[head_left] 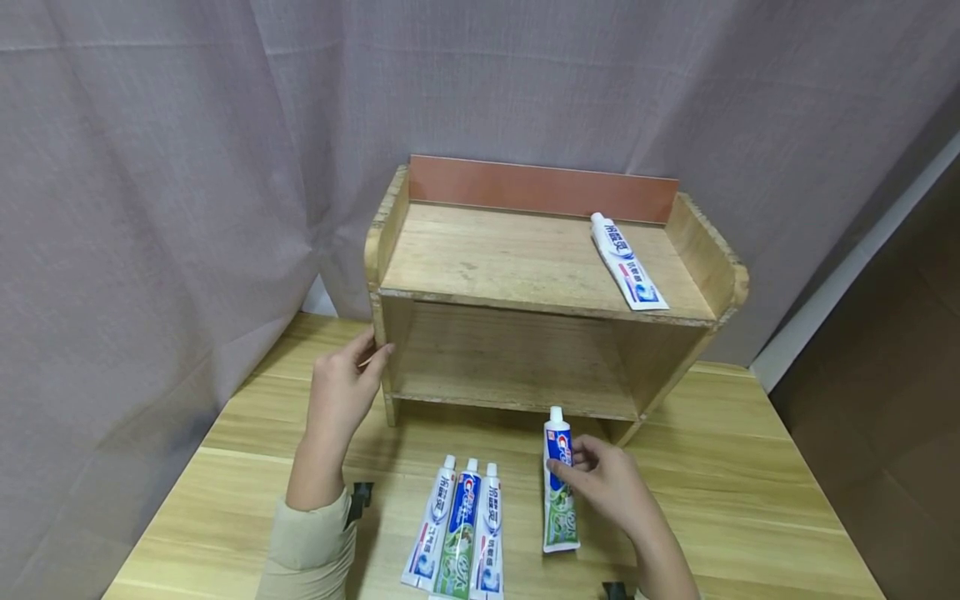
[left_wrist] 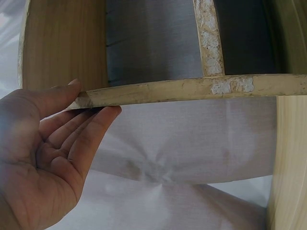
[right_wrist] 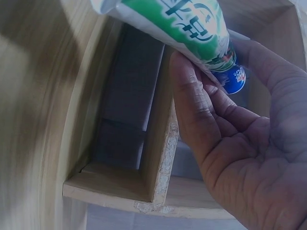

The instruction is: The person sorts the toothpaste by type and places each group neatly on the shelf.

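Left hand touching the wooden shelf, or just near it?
Touching. The left wrist view shows the left hand pinching the side edge of the wooden shelf between thumb and fingers.

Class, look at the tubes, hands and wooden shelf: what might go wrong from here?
The white tube atop the wooden shelf has its flat end at the front edge; a bump might knock it off. The left hand grips the shelf's side; a tug could jolt it. The right hand pinches the green-and-blue tube, which might slip.
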The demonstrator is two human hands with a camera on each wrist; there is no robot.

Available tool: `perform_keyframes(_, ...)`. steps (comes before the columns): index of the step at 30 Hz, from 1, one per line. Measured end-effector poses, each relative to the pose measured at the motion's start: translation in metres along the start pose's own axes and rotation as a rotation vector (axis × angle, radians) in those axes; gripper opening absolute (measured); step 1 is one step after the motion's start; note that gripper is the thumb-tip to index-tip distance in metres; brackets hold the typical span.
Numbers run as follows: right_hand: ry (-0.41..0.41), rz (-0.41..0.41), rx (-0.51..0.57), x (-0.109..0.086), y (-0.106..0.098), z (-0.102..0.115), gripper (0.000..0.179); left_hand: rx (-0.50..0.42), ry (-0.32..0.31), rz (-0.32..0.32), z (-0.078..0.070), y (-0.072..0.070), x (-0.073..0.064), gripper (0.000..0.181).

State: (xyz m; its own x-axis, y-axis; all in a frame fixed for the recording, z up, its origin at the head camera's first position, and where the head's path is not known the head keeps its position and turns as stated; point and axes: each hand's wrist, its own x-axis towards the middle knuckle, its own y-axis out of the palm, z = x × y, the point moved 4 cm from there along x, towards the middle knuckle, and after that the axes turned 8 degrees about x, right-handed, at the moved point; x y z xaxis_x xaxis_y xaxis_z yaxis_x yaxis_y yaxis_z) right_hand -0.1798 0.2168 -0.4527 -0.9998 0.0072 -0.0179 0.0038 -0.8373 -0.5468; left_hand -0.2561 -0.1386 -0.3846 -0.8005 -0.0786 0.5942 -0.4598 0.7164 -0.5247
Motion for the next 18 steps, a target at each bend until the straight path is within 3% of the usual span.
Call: perform_keyframes(18, -0.027, -0.011, 0.000, 0.0029, -0.0041, 0.0037, 0.031, 0.008, -0.004, 0.000, -0.0003, 0.0001, 0.0006, 0.026)
